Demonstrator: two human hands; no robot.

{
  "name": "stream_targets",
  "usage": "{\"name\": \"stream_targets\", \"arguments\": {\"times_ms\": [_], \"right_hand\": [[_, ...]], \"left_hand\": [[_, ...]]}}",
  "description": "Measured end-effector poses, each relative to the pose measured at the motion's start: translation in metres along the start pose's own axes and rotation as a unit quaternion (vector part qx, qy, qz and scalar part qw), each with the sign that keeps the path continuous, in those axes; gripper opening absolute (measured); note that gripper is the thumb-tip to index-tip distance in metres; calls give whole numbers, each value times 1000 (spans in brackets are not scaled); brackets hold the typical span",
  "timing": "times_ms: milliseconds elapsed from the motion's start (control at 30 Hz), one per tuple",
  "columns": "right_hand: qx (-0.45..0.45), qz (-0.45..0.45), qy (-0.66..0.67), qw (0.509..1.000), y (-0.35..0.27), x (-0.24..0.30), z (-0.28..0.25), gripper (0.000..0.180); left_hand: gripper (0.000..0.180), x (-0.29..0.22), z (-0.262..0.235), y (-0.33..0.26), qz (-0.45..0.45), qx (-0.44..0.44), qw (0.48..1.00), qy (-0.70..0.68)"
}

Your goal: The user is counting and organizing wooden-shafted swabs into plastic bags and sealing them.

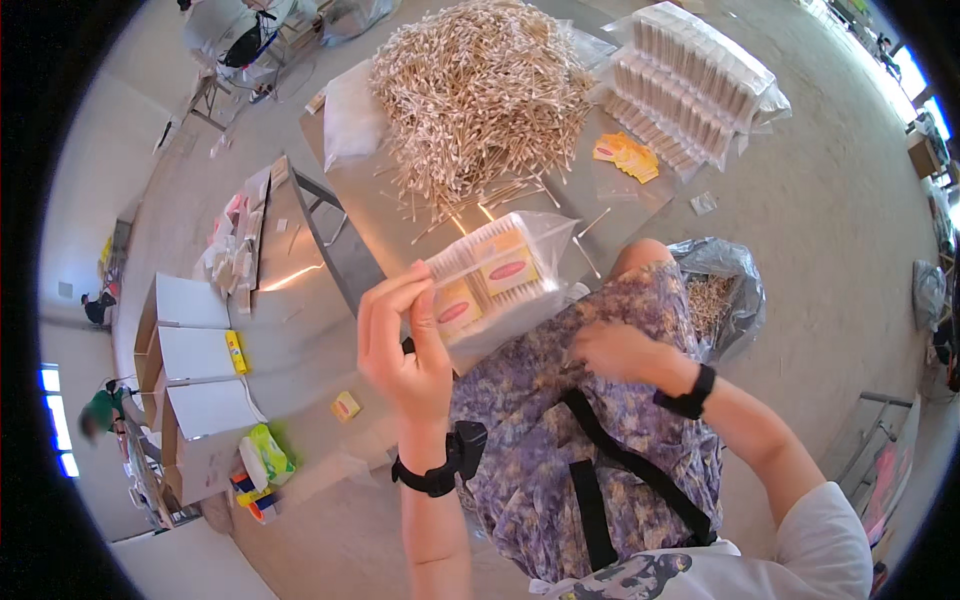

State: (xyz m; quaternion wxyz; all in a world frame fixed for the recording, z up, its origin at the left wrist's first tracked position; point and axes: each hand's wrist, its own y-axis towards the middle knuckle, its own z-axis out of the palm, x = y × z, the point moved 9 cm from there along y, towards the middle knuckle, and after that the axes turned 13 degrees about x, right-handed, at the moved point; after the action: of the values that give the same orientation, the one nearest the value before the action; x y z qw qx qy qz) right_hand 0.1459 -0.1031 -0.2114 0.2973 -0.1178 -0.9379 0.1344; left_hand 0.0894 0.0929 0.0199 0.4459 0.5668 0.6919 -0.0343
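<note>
My left hand point(405, 340) grips a clear plastic bag of cotton swabs point(500, 270) by its left edge, thumb in front. White swab tips and two yellow cards with red ovals show through the film. The bag is tilted above the near edge of the metal table point(350, 220). My right hand point(615, 350) is low over the patterned purple apron point(590, 430) on my lap, apart from the bag. Its fingers point left and look bent, but blur and the angle hide whether they hold anything. A large heap of loose cotton swabs point(480, 100) covers the table beyond the bag.
Packed swab bundles point(690, 80) in clear film lie at the far right, near a pile of yellow cards point(627, 157). A lined bin point(740, 300) with loose swabs stands right of my knee. Left are white cardboard boxes point(203, 355) and a green-white packet point(267, 457).
</note>
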Motion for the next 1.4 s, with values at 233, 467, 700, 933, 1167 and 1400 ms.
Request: {"name": "stream_targets", "arguments": {"times_ms": [233,467,700,933,1167,1400], "right_hand": [[347,42,-76,934,47,-33,110,34],[186,-37,204,960,22,1,-6,19],[-122,193,347,910,-8,-67,-115,15],[-293,44,-26,955,23,-65,-135,10],[-181,145,101,967,78,-138,-156,13],[-511,-26,177,841,53,-37,-239,39]], "left_hand": [[7,2,11,11,35,-8,999,38],[7,38,-5,-3,-50,-22,998,4],[5,30,6,-3,-42,-13,998,38],[5,36,-1,-7,-49,-29,998,21],[5,26,1,1,-44,-17,999,22],[6,38,-18,12,-65,31,993,94]]}}
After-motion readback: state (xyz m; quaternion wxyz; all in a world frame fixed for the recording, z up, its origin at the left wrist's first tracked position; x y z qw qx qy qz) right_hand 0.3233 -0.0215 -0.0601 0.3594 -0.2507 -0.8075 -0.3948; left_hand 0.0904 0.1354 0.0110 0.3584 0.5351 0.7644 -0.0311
